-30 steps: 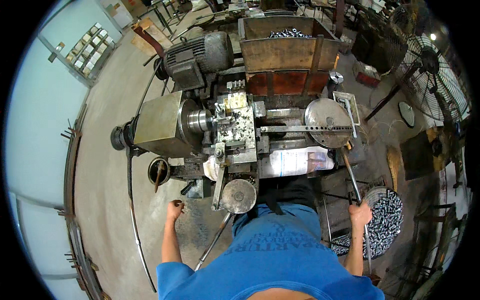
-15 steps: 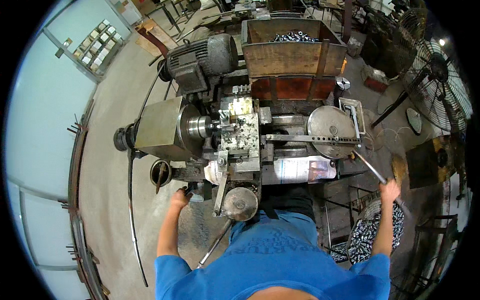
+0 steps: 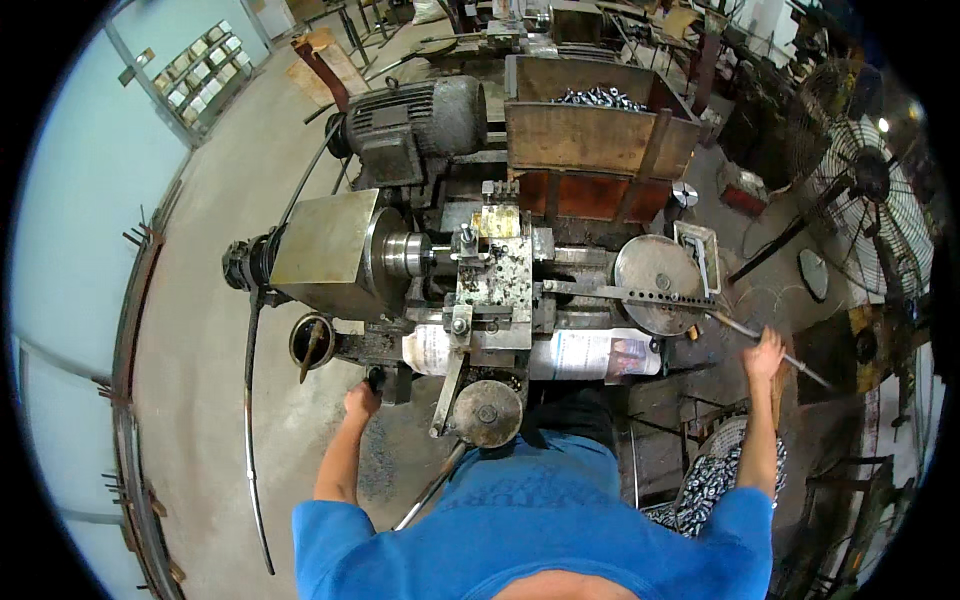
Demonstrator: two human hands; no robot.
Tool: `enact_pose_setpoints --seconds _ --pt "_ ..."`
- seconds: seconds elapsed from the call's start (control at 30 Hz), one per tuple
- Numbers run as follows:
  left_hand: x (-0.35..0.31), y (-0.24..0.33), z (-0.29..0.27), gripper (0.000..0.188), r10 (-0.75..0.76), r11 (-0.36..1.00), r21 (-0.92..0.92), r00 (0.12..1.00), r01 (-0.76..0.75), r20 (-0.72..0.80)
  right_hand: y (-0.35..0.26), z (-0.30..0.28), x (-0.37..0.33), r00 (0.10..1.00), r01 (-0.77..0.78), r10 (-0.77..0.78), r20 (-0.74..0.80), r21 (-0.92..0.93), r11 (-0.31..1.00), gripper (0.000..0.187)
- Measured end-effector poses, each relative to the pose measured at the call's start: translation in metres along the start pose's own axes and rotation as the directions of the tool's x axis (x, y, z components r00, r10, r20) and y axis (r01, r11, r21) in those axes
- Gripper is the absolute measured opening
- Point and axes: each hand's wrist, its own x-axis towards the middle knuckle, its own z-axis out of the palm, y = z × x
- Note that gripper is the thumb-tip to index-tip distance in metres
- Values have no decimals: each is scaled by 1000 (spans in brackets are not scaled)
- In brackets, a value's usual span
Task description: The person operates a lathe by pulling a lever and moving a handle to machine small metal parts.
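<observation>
My right hand (image 3: 764, 354) is wrapped round a long metal lever (image 3: 735, 324), which slants out from beside a round metal disc (image 3: 655, 272). A perforated flat bar (image 3: 590, 291) runs from the disc to the machine's slide block (image 3: 495, 285). My left hand (image 3: 362, 400) is closed on a small black knob (image 3: 376, 378) at the machine's front left. Facing the slide block is a shiny round chuck (image 3: 404, 255) on a box-shaped headstock (image 3: 325, 240). A smaller disc (image 3: 487, 413) with its own lever (image 3: 432, 487) sits in front of my body.
A wooden box (image 3: 600, 135) of small metal parts stands behind the machine, beside a motor (image 3: 430, 115). A pot with a brush (image 3: 312, 340) hangs at the left. Metal parts fill a basket (image 3: 712, 485) at lower right. A large fan (image 3: 868, 180) stands at far right.
My right hand has swung the lever away from my body. The slide block sits slightly farther from the chuck. My left hand stays at the knob; the whole view has shifted a little.
</observation>
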Motion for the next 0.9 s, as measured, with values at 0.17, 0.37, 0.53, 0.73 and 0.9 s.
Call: enact_pose_setpoints --seconds 0.17,0.37,0.53,0.73,0.9 --pt "-15 -29 27 36 -99 919 -376 993 118 69 -135 -111 -17 976 214 -187 -109 624 751 59" --pt "-45 -78 -129 24 -86 751 -639 935 -168 -345 -350 -242 -52 447 758 -741 -502 652 16 44" --pt "-98 -178 -214 32 -301 946 -302 647 114 -700 -497 -258 -88 143 975 -973 -184 198 106 28" --pt "-150 -106 -154 47 -626 743 -532 702 405 -341 -529 -235 -89 116 960 -985 -124 268 80 20" --pt "-159 -80 -166 34 -514 758 -583 818 292 -259 -523 -235 -89 132 971 -986 -99 214 109 20"
